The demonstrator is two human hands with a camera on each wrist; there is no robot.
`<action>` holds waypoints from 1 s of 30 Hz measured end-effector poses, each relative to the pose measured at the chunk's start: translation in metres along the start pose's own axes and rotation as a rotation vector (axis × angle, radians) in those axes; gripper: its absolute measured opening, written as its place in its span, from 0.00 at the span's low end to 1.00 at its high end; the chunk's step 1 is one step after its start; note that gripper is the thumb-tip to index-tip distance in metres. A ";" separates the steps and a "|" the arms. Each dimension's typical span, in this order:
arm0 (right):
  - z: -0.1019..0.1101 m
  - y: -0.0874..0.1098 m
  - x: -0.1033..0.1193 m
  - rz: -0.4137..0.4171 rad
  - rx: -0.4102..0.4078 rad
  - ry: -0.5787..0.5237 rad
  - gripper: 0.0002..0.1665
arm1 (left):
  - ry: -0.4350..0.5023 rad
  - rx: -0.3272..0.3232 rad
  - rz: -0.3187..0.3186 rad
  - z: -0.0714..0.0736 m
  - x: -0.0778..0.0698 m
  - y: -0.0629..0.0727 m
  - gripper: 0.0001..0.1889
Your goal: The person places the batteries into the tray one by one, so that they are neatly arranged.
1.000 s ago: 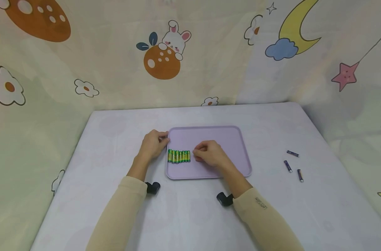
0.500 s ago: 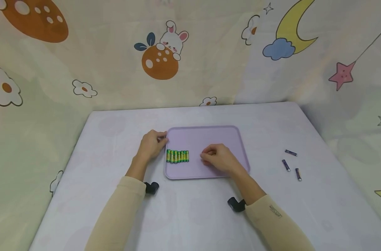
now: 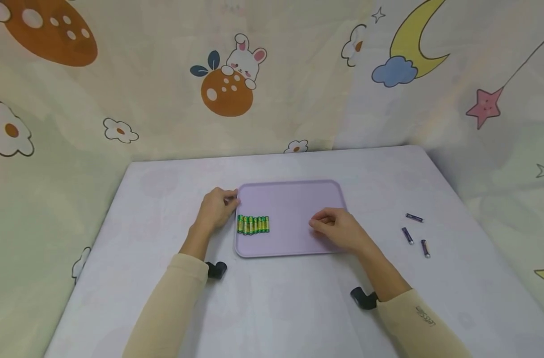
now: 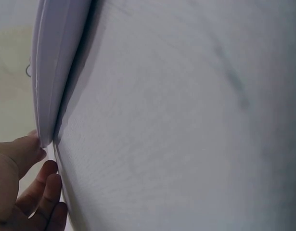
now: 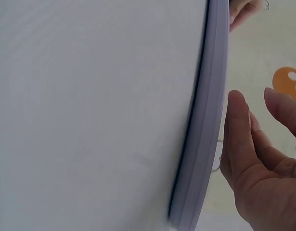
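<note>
My left hand (image 3: 215, 209) rests at the left rim of a lilac tray (image 3: 294, 243), its thumb and forefinger tips against the edge near the far corner. In the left wrist view the thumb (image 4: 26, 150) meets the tray wall and the other fingers are loosely bent. Over the tray's right part hovers my right hand (image 3: 336, 228). The right wrist view shows a gap between its thumb and fingers (image 5: 239, 130), with nothing held. Several green and yellow batteries (image 3: 253, 224) lie side by side in a row at the tray's left side.
Three dark batteries, one a dark blue battery (image 3: 408, 235), lie loose on the white-covered table (image 3: 276, 308) to the right of the tray. A cloth backdrop (image 3: 164, 74) with cartoon prints rises behind the table.
My right hand has moved right across the tray, away from the battery row. The left hand stays at the tray's rim and the row looks unchanged.
</note>
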State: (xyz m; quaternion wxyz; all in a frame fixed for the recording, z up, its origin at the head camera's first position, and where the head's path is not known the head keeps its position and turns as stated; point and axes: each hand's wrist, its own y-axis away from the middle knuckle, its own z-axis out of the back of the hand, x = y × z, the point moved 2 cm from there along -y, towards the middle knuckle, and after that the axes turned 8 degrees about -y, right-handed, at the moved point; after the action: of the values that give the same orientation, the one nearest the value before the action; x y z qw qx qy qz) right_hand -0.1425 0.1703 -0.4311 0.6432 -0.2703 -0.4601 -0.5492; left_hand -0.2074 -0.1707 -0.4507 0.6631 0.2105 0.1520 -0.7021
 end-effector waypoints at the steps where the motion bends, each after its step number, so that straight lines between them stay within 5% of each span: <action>1: 0.004 0.002 -0.002 0.001 -0.007 -0.001 0.17 | -0.001 0.001 0.000 0.000 0.000 0.000 0.21; 13: 0.032 0.020 -0.022 0.025 -0.051 -0.025 0.17 | 0.008 -0.011 -0.006 0.000 -0.001 0.001 0.21; 30: 0.091 0.058 -0.049 -0.093 -0.139 0.056 0.24 | 0.005 -0.012 -0.008 -0.001 0.001 0.000 0.21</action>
State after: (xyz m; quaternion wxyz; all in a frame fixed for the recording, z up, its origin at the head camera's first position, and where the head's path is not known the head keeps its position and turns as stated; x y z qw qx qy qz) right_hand -0.1125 0.2850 -0.4263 0.6092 -0.2770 -0.4150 -0.6164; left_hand -0.2073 -0.1713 -0.4522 0.6611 0.2076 0.1585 -0.7034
